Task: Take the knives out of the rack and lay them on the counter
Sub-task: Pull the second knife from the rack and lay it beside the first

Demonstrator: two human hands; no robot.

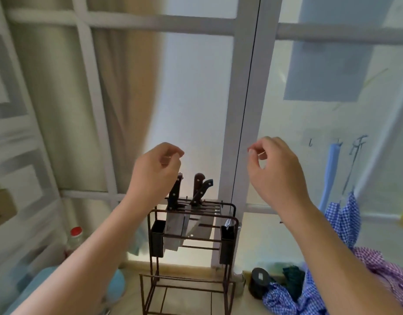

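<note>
Hands: left hand (155, 171) and right hand (274, 169) hovering above the rack (191, 237), fingers loosely curled, gripping nothing
Knives (191, 201): standing in the rack (handles up) on the counter (187, 298)

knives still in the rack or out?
In. Three handles stand above the rack, blades down in its slots; both hands empty above.

Two bare forearms, no sleeves; left hand (156, 171), right hand (277, 171) ungloved.
</note>
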